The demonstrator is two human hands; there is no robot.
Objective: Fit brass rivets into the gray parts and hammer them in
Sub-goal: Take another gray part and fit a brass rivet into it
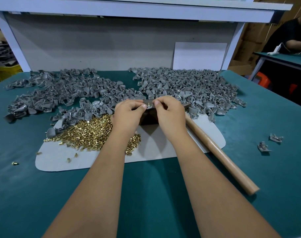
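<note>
Between both hands' curled fingers [143,105], a slim brass rivet [148,104].

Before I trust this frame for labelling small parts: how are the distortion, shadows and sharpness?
Head view: wide-angle bending bows the shelf edge and table; both hands cast soft double shadows on the gray mat; brass rivets read sharp, the far right background is dim and soft.
</note>
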